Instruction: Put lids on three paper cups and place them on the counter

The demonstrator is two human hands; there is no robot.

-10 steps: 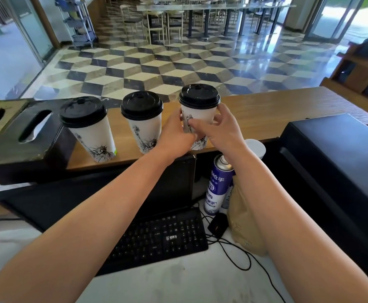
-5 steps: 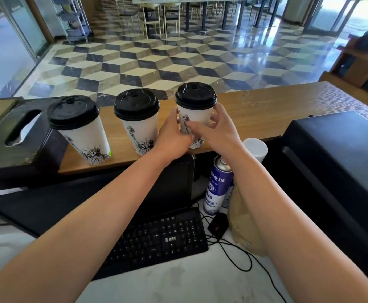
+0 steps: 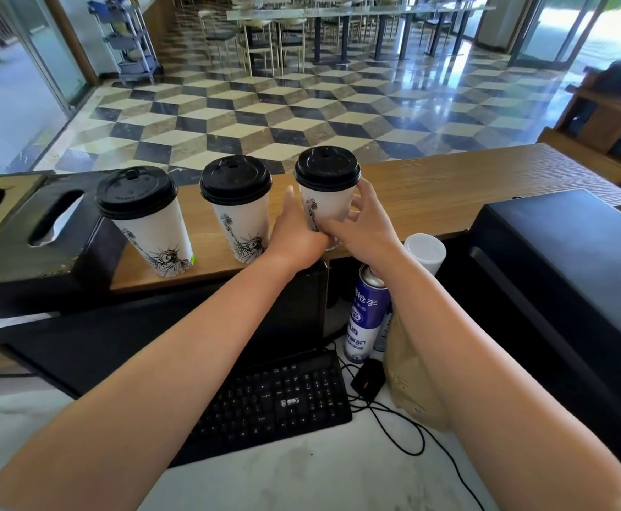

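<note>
Three white cups (image 3: 325, 206) are printed with a black statue drawing, and each is closed by a black lid (image 3: 326, 168). The bench (image 3: 467, 186) is seen in brown wood grain. The floor (image 3: 301, 108) is patterned with cubes in cream, grey and black. The can (image 3: 366, 315) is coloured blue and white. The keyboard (image 3: 268, 403) is black.

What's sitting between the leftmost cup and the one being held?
In the head view, the middle lidded cup stands between the left cup and the held cup.
</note>
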